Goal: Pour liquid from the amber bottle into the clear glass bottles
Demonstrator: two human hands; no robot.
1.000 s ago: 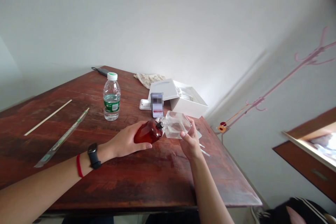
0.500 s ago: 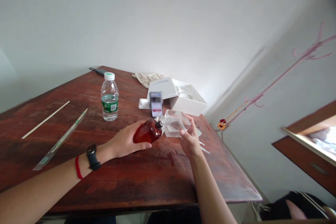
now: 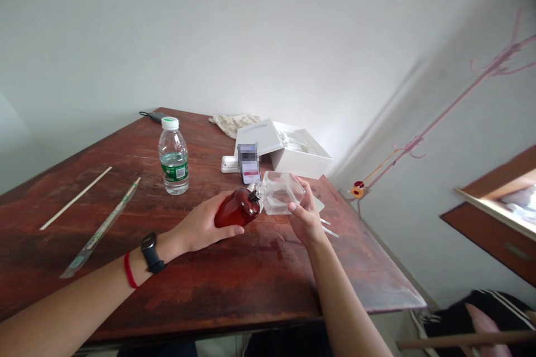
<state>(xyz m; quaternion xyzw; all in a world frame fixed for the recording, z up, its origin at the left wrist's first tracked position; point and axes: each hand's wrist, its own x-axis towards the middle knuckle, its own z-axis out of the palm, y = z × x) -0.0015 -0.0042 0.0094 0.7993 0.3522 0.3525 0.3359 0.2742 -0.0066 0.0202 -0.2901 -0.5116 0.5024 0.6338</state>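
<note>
The table point(image 3: 218, 295) reaches back to a wall. By its far right corner sits an open white box point(image 3: 304, 166), its lid point(image 3: 257, 136) slanting against the left side. A cloth point(image 3: 234, 124) lies at the far edge, left of the box. The water bottle point(image 3: 173, 166) stands upright toward the far left corner. Nearer the right edge, the right hand point(image 3: 309, 220) grips the clear bottle point(image 3: 280, 194) near its base, neck leftward. The left hand point(image 3: 205, 222) clasps the red bottle point(image 3: 237, 211), tilted, its neck meeting the clear one's. Behind them is the phone point(image 3: 250, 172). Toward the left edge lie a wrapped stick point(image 3: 104, 227) and, farther left, a bare stick point(image 3: 77, 197).
</note>
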